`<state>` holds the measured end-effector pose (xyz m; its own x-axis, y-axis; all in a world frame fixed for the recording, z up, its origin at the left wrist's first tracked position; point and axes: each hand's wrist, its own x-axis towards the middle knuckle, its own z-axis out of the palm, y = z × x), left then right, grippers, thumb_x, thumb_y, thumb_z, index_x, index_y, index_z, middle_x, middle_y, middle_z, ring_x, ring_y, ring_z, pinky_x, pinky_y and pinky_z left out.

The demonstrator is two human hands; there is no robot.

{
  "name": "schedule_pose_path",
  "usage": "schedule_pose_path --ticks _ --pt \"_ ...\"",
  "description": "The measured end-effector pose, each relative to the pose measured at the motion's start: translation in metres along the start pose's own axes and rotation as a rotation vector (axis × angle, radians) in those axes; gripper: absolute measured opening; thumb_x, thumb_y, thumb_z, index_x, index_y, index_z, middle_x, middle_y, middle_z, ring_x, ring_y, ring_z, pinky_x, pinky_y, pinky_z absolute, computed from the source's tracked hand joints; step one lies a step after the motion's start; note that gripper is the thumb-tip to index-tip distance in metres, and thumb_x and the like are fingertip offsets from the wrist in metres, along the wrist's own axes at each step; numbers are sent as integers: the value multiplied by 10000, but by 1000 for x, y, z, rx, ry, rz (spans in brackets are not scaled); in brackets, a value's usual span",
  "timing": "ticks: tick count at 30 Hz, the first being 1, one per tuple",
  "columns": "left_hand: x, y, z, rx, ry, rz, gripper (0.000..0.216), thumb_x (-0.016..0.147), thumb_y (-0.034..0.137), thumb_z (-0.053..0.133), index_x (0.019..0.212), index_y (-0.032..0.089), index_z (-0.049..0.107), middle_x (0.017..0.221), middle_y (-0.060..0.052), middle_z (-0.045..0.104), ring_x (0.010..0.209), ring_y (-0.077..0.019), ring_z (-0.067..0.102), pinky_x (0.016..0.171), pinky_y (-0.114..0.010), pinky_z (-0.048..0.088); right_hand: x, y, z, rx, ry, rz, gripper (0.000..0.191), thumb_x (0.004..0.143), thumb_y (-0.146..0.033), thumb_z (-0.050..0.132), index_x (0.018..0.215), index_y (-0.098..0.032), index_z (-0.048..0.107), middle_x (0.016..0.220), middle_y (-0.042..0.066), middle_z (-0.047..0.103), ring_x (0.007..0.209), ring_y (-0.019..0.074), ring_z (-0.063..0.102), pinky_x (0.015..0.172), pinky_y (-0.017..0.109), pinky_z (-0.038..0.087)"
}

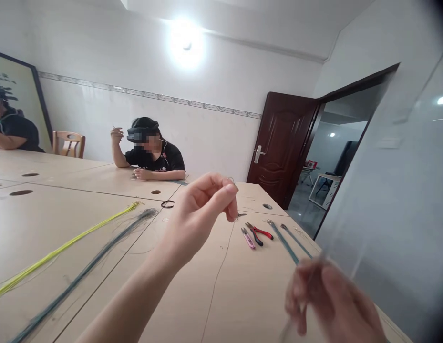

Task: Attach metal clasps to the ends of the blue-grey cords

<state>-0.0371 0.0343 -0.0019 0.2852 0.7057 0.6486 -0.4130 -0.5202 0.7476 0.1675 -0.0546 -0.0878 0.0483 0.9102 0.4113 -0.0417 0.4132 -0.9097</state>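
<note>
My left hand point(198, 214) is raised over the middle of the table, thumb and forefinger pinched together. A small thin loop point(231, 180), like fine wire or cord, pokes out at its fingertips; the rest is hidden. My right hand point(328, 297) is at the lower right, smeared by motion. Its fingers look curled, with faint thin streaks above and below them, but what they grip cannot be made out. Beyond and between both hands lie pink thread snips point(248, 238) and red-and-black pliers point(259, 233), their jaws apart.
Yellow cords point(74, 231) and a bundle of grey-blue cords point(88, 269) stretch across the left of the table point(164, 305). Shorter teal cords point(283, 240) lie at right. A black ring point(167, 204) is near the centre. A person point(155, 152) sits opposite, another point(14, 124) far left.
</note>
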Motion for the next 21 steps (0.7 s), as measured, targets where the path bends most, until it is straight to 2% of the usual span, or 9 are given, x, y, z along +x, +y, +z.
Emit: schedule_pose_path --ticks 1,3,7,10,12,14,17,21 --pt "-1 -1 2 8 -17 -18 154 888 288 541 760 204 562 612 47 556 591 -60 500 579 -163 413 14 -11 5 81 -44 -190 281 934 -420 391 956 -248 612 702 18 582 627 162 619 393 232 512" --pt "-2 -3 5 25 -48 -51 163 893 310 534 770 204 556 615 48 559 595 -59 499 583 -166 408 40 -33 17 108 -23 -435 230 945 -304 408 932 -225 624 756 13 552 700 150 618 452 233 550" --pt "-3 -4 9 51 -72 -79 169 896 307 530 778 188 550 631 41 561 611 -60 499 592 -168 394 69 -60 37 129 -47 -677 152 908 -278 502 871 -194 623 811 11 507 800 146 612 531 242 613" --pt "-5 -3 10 -7 -77 -79 165 897 287 530 776 175 542 627 32 555 602 -65 489 586 -174 381 71 -61 40 170 -59 -642 23 847 -199 596 842 -220 590 870 -3 510 851 123 614 597 208 619" --pt "-8 -3 11 -58 -88 -81 159 898 276 527 776 176 533 626 30 554 599 -68 483 584 -174 376 69 -56 40 206 -106 -549 128 820 -130 613 841 -251 573 921 -17 505 888 114 617 604 184 611" --pt "-11 -3 13 -102 -102 -90 157 901 277 524 776 183 529 639 32 559 606 -64 486 591 -166 383 68 -52 39 241 -140 -496 170 819 -123 612 880 -277 577 884 -25 510 877 109 621 644 187 604" --pt "-16 -4 16 -159 -142 -110 156 903 304 523 788 198 533 673 36 581 634 -60 503 600 -150 396 68 -49 34 254 -179 -515 107 849 -233 596 945 -279 607 730 -18 534 834 135 625 745 250 580" --pt "-19 -5 20 -204 -204 -109 136 895 276 538 791 188 546 691 27 584 665 -57 513 626 -138 412 72 -51 23 157 -310 -541 138 900 -294 514 978 -301 628 660 -8 614 982 179 608 942 373 470"
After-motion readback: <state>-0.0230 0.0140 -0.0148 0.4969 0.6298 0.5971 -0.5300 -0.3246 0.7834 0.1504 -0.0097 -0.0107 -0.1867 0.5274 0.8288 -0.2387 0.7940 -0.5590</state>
